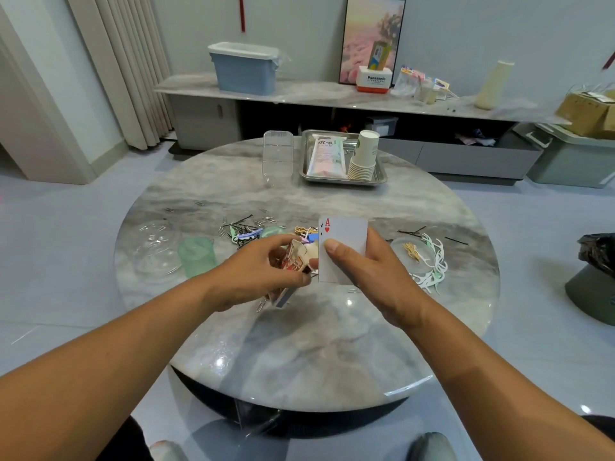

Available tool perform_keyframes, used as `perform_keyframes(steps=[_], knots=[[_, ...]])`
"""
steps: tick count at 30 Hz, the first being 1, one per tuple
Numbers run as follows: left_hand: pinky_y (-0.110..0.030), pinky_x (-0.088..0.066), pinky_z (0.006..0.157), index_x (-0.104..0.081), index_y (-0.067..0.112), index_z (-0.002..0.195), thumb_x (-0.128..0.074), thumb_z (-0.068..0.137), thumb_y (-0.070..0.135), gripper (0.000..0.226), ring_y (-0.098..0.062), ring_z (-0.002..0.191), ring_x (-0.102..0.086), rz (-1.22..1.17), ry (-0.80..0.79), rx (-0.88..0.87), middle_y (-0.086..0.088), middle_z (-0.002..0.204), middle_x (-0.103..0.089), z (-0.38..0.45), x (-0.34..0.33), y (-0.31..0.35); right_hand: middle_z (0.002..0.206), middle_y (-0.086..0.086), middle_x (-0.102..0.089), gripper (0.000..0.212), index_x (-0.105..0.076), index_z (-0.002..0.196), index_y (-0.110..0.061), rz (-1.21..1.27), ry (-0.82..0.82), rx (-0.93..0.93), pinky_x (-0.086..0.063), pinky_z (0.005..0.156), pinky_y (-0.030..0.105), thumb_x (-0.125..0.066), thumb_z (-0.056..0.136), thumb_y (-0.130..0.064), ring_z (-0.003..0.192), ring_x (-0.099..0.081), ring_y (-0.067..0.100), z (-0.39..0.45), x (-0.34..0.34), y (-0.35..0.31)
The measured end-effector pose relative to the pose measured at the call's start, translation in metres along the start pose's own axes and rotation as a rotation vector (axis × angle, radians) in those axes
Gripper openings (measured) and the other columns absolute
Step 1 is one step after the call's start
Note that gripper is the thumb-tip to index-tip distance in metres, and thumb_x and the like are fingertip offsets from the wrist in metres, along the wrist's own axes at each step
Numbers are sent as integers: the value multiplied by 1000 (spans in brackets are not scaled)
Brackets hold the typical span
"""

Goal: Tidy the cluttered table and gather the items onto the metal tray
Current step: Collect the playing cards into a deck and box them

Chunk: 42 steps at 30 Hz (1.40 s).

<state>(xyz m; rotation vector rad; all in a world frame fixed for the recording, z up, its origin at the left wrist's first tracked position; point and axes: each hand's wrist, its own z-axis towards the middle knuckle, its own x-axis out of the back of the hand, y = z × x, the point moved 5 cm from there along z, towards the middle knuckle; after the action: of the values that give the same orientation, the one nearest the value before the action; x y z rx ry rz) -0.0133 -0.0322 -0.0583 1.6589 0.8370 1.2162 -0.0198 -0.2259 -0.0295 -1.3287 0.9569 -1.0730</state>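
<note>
My right hand (369,264) holds a stack of playing cards (342,241) upright over the round marble table (316,344), thumb on the face, an ace of hearts on top. My left hand (256,271) grips the red and white card box (296,257) right beside the cards, its flap open. The metal tray (379,177) stands at the table's far side and holds a pastel packet (325,154) and a stack of paper cups (364,154).
Hairpins and paper clips (249,224) lie scattered mid-table. A green cup (196,256) and a clear dome lid (154,244) sit left. Floss picks and toothpicks (429,261) lie right. A clear box (278,154) stands left of the tray.
</note>
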Motion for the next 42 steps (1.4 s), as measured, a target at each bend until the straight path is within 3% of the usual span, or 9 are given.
perform_keyframes(steps=[4, 7, 11, 16, 21, 25, 28, 33, 42], knots=[[-47, -60, 89, -67, 39, 122, -88, 74, 46, 52, -15, 89, -73, -183, -86, 218, 4, 109, -75, -3, -6, -4, 122, -8, -69, 30, -56, 126, -34, -11, 44, 51, -58, 87, 29, -66, 98, -31, 108, -69, 9, 1, 1, -3], [-44, -61, 84, -72, 34, 112, -79, 72, 68, 53, -16, 74, -59, -268, -151, 306, 6, 90, -73, -7, -11, -2, 124, -4, -67, 36, -55, 131, -27, -26, 67, 79, -59, 88, 31, -67, 98, -32, 111, -67, 12, 2, 2, -4], [-37, -59, 74, -74, 31, 104, -74, 69, 76, 57, -13, 69, -64, -262, -126, 335, 6, 86, -72, -7, -12, -2, 121, -7, -67, 33, -56, 128, -29, -39, 64, 102, -59, 86, 28, -68, 97, -32, 110, -67, 9, 0, 0, -5], [-39, -62, 78, -68, 42, 113, -86, 68, 59, 51, -15, 78, -71, -178, -43, 194, 4, 101, -76, -4, -8, -2, 122, -4, -69, 32, -57, 128, -30, 36, 67, 42, -59, 87, 32, -67, 98, -29, 110, -69, 14, 0, 1, -1], [-35, -59, 87, -56, 52, 127, -78, 65, 66, 67, -5, 93, -69, 242, 130, -41, 16, 107, -69, -1, -3, 2, 126, 6, -68, 35, -55, 132, -23, 148, 151, -46, -56, 97, 51, -66, 99, -24, 112, -69, 32, 1, -1, 7], [-33, -55, 90, -48, 50, 133, -71, 69, 66, 70, 4, 102, -61, 461, 192, -187, 26, 113, -63, -7, -11, 12, 122, -2, -66, 34, -54, 128, -24, -48, 266, -37, -59, 89, 40, -66, 97, -27, 108, -68, 18, 2, 7, 8], [-38, -52, 93, -39, 52, 138, -65, 72, 66, 73, -4, 113, -54, 639, 256, -237, 22, 120, -57, -8, -7, 17, 115, -5, -68, 31, -56, 123, -28, -252, 127, -47, -59, 76, 30, -68, 95, -26, 95, -70, 8, 6, 12, 4], [-35, -46, 92, -37, 48, 144, -67, 78, 62, 74, -13, 125, -45, 817, 251, -246, 15, 134, -54, -7, 0, 14, 114, -1, -71, 25, -59, 116, -35, -306, -132, -136, -61, 87, 50, -67, 96, -24, 97, -73, 23, 2, 7, 7], [-23, -35, 88, -39, 44, 146, -70, 80, 54, 73, -11, 124, -44, 850, 238, -373, 16, 134, -52, -12, -7, 21, 116, -1, -71, 32, -57, 124, -31, -327, -234, -186, -57, 92, 55, -66, 95, -19, 101, -72, 26, -3, -3, 16]])
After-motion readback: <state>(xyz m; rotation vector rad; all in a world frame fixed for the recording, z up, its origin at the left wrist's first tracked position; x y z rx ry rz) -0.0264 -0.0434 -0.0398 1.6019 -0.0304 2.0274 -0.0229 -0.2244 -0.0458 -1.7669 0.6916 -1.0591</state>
